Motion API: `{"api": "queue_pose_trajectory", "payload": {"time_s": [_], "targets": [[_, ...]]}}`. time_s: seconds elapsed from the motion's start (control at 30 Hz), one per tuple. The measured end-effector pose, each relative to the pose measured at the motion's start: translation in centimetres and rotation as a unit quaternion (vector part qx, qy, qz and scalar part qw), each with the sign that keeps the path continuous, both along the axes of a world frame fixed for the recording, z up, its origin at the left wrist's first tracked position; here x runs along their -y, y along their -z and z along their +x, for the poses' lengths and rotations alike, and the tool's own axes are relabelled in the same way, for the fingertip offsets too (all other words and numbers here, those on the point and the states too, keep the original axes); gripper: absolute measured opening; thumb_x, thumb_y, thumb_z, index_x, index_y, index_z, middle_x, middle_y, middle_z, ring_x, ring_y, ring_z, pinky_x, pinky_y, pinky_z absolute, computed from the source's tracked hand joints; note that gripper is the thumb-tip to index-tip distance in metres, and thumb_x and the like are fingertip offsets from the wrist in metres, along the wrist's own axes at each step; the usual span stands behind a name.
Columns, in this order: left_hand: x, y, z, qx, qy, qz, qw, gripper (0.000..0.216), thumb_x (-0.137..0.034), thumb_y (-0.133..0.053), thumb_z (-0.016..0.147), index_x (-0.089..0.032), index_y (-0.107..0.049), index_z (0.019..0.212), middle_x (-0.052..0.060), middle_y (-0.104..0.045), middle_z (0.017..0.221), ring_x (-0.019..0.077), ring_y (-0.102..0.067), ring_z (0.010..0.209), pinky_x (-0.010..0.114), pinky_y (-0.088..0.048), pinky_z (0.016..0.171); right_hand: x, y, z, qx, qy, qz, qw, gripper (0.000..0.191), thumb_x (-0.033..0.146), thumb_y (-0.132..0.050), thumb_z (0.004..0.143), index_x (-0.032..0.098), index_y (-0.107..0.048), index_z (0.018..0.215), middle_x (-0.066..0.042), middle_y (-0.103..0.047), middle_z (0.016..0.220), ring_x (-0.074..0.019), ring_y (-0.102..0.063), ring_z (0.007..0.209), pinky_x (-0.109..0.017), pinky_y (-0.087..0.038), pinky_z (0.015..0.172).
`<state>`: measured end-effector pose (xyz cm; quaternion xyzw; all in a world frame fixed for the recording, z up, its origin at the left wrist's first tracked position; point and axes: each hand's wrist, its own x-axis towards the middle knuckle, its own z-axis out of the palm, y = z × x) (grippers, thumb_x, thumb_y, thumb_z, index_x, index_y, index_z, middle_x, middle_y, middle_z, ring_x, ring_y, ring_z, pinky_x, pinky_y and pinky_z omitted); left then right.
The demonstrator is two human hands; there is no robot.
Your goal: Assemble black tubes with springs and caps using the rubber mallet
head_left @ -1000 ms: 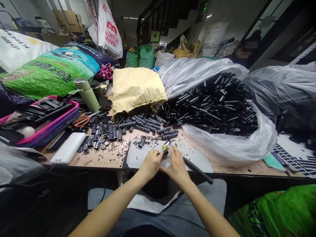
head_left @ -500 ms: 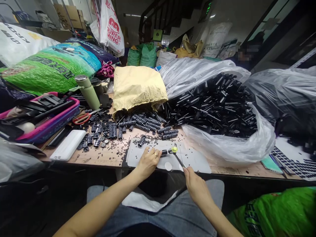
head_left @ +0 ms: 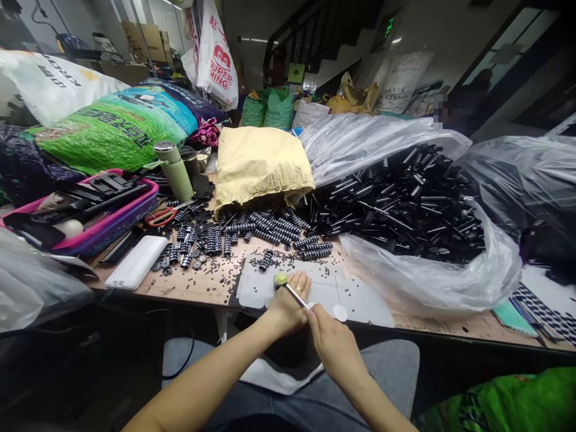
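Observation:
My right hand (head_left: 332, 339) is closed around the thin metal handle of a small hammer (head_left: 297, 296). Its head, dark with a yellow-green face, is raised over the back of my left hand (head_left: 288, 306). That left hand lies palm down on a pale grey mat (head_left: 364, 297), its fingers stretched forward and a ring on one of them. Anything under its palm is hidden; no black tube shows there. A white disc (head_left: 340, 312) rests on the mat to the right, and a short beaded black-and-white roller (head_left: 266, 259) lies near its back edge.
Tiny dark rings scatter around the mat. Behind it, beaded rollers (head_left: 274, 228) pile beneath a yellow sack (head_left: 263, 162). A clear bag of black parts (head_left: 405, 204) spreads to the right. Leftward are a white box (head_left: 137, 262), red scissors (head_left: 161, 216), a green flask (head_left: 175, 174) and a pink basket (head_left: 108, 222).
My left hand has flattened, and the black tube it held has gone from sight. The hammer has swung left across that hand. The whole view has shifted slightly.

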<state>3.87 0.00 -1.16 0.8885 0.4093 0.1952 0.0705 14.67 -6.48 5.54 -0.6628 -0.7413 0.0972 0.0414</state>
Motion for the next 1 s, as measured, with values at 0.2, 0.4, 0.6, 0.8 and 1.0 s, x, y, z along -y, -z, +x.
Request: {"api": "queue_pose_trajectory", "payload": {"time_s": [0.2, 0.4, 0.6, 0.8, 1.0], "targets": [[-0.7, -4.0, -1.1, 0.087, -0.026, -0.062, 0.994, 0.025, -0.025, -0.037, 0.084, -0.017, -0.059, 0.094, 0.011, -0.058, 0.08, 0.0242, -0.054, 0.078, 0.035, -0.042, 0.066, -2.1, -0.3, 4.4, 0.032, 0.106, 0.037, 0.993, 0.036, 0.042, -0.02, 0.09, 0.022, -0.048, 0.079, -0.002, -0.063, 0.064, -0.0175, -0.058, 0.052, -0.024, -0.026, 0.046], [-10.0, -5.9, -9.9, 0.006, -0.327, 0.021, 0.945, 0.03, -0.017, -0.031, 0.085, -0.01, -0.053, 0.105, 0.019, -0.052, 0.101, 0.03, -0.045, 0.094, 0.042, -0.036, 0.073, -3.4, 3.4, 8.5, 0.088, 0.113, 0.054, 0.988, 0.036, 0.043, -0.024, 0.088, 0.02, -0.05, 0.077, -0.006, -0.061, 0.073, -0.0215, -0.057, 0.067, -0.028, -0.033, 0.053], [-14.0, -4.6, -13.0, -0.096, -0.232, 0.003, 0.968, 0.031, -0.018, -0.04, 0.083, -0.015, -0.047, 0.114, 0.013, -0.056, 0.094, 0.0261, -0.045, 0.096, 0.038, -0.033, 0.08, -9.3, 1.9, 8.1, 0.05, 0.066, 0.193, 0.978, 0.028, 0.034, -0.035, 0.086, 0.015, -0.052, 0.098, -0.011, -0.057, 0.097, -0.0238, -0.048, 0.091, -0.033, -0.036, 0.075], [-11.6, -5.0, -10.0, 0.076, -0.238, -0.031, 0.968, 0.036, -0.024, -0.03, 0.089, -0.014, -0.039, 0.122, 0.014, -0.051, 0.106, 0.0202, -0.053, 0.086, 0.033, -0.04, 0.074, -18.8, -0.4, 6.2, 0.029, 0.093, 0.17, 0.981, 0.024, 0.026, -0.042, 0.082, 0.011, -0.052, 0.099, -0.015, -0.057, 0.096, -0.0247, -0.047, 0.094, -0.032, -0.035, 0.074], [-6.5, -5.6, -7.5, 0.32, -0.207, -0.119, 0.917, 0.035, -0.038, -0.038, 0.085, -0.018, -0.05, 0.111, 0.009, -0.054, 0.106, 0.0215, -0.049, 0.101, 0.035, -0.04, 0.084, -19.5, -1.2, 5.1, -0.028, 0.046, 0.103, 0.993, 0.013, 0.012, -0.045, 0.075, 0.012, -0.058, 0.077, -0.011, -0.061, 0.086, -0.0181, -0.053, 0.083, -0.027, -0.036, 0.07]]}}
